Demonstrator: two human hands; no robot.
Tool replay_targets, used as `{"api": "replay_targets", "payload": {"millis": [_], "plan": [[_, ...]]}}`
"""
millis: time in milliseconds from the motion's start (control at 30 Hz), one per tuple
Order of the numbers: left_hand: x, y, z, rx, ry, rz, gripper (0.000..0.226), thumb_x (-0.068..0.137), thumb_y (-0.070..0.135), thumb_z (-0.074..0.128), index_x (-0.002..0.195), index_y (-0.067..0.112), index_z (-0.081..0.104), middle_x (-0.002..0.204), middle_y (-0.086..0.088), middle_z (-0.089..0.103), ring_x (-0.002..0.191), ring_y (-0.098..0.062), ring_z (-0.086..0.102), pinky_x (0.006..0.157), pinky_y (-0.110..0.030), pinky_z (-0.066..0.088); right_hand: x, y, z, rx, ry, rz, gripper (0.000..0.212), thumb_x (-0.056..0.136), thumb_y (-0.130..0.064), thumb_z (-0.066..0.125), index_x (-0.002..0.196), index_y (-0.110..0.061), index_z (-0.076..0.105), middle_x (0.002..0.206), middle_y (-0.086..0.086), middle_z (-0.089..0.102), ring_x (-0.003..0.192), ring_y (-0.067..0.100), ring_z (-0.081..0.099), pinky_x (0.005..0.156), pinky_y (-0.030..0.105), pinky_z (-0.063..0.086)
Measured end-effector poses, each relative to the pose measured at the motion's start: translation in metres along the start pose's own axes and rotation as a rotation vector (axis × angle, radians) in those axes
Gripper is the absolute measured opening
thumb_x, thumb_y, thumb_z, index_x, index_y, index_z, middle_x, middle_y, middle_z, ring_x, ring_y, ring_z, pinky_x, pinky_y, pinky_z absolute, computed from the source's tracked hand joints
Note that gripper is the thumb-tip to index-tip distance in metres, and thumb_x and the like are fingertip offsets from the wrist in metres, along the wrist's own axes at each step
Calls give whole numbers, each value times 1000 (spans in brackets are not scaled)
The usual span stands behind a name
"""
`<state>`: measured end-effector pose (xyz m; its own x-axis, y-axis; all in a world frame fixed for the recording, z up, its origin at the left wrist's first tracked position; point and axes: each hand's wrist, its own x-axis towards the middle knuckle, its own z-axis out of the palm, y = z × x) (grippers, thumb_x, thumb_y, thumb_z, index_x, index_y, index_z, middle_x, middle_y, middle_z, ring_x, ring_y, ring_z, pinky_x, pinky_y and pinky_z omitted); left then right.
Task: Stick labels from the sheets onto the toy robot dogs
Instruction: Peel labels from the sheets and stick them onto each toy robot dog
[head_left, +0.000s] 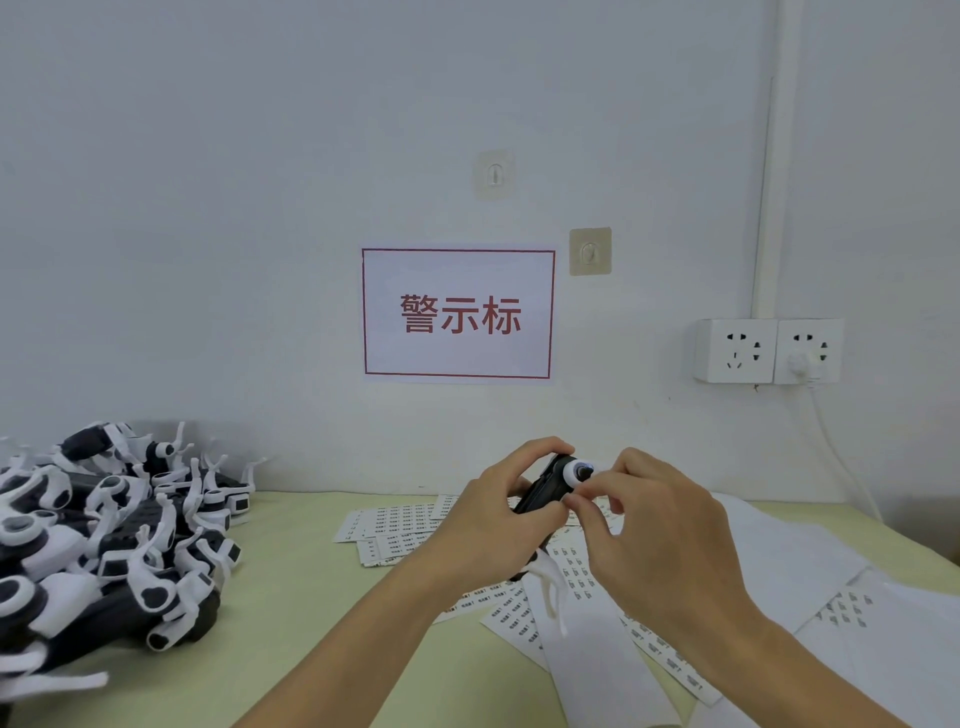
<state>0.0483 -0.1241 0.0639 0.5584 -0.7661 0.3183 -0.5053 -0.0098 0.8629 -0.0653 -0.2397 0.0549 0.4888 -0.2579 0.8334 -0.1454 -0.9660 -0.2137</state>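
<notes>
**Label going on the dog held up in both hands**

The one relation that counts: the small black-and-white plastic toy robot dog (550, 483) is held up above the pale green table (291, 597), w/ its long body running from top right down to bottom left. Its round white eye end points up and right, toward the right hand. So the right hand (654, 525) is the nearer one for the sticking job. The left hand (498, 519) is wrapped round the dog's dark body, fingers curled over the top, thumb under. The right hand's thumb and first finger are pressed together just below the round white part, touching the dog. They prob. pinch a small label, but it is too small to see for sure.

Next move, as a guess: press the label flat on the body, while the left hand keeps the dog from turning.

Counts:
- Dogs in hand: 1.
- Heap of black-and-white toy dogs (104, 535) at the left: too tangled to count, many.
- White paper label sheets (395, 525) spread under and near the hands: approx. 6 or more, they overlap.
- Hands: 2, both busy.

On the wall: 1 white sign with red letters (458, 314).
</notes>
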Motion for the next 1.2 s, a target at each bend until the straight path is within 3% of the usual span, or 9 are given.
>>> {"api": "replay_targets", "payload": {"millis": [267, 433, 567, 633, 733, 833, 1000, 1200], "plan": [[0, 1, 1, 5, -15, -15, 45, 90, 21, 59, 116, 58, 55, 93, -1, 64, 63, -21, 60, 60, -32, 52, 2, 0, -2, -127, 44, -15, 17, 70, -26, 86, 61, -30, 72, 56, -12, 46, 42, 13, 37, 47, 20, 23], [-1, 1, 2, -13, -7, -30, 47, 90, 20, 59, 117, 58, 54, 102, -6, 67, 69, -25, 68, 55, -25, 50, 7, 12, 1, -76, -39, 65, 29, 86, -44, 68, 60, -33, 67, 59, -13, 44, 55, 11, 48, 52, 21, 26], [-1, 1, 0, -112, 5, -47, 52, 89, 11, 59, 118, 54, 53, 108, -6, 68, 78, -24, 75, 69, -31, 57, 10, 15, -2, 14, -48, 74, 27, 86, -37, 68, 60, -33, 60, 61, -15, 44, 56, 5, 47, 51, 19, 27], [-1, 1, -2, -163, 10, -52, 52, 88, 8, 59, 118, 50, 54, 109, -11, 68, 77, -26, 75, 69, -33, 57, 10, 16, -3, 86, -30, 77, 21, 86, -36, 64, 68, -35, 53, 68, -14, 44, 61, 4, 47, 53, 19, 29], [-2, 3, -2, -228, 7, -59, 45, 91, 10, 62, 116, 47, 56, 108, -17, 69, 72, -26, 72, 62, -30, 54, 10, 19, 0, 209, -41, 95, 10, 87, -38, 57, 92, -37, 49, 91, -18, 44, 89, -1, 49, 62, 18, 38], [-1, 5, -1, -228, 22, -34, 36, 94, 16, 63, 115, 45, 57, 104, -18, 70, 70, -27, 71, 67, -32, 54, 9, 22, 4, 288, -129, 92, 27, 89, -42, 48, 116, -42, 47, 110, -23, 43, 108, -8, 44, 76, 21, 40], [0, 6, -4, -234, 18, 5, 35, 95, 14, 62, 115, 42, 60, 97, -11, 73, 73, -28, 72, 76, -33, 57, 8, 23, 7, 359, -201, 66, 24, 99, -33, 41, 114, -45, 55, 100, -22, 60, 96, 2, 56, 79, 32, 49], [1, 4, -7, -375, -24, -59, 38, 90, 10, 64, 115, 40, 66, 104, -23, 71, 75, -33, 70, 70, -36, 57, 9, 26, 7, 374, -191, 80, 27, 102, -25, 43, 110, -44, 60, 92, -19, 65, 89, 6, 59, 73, 38, 52]]}}
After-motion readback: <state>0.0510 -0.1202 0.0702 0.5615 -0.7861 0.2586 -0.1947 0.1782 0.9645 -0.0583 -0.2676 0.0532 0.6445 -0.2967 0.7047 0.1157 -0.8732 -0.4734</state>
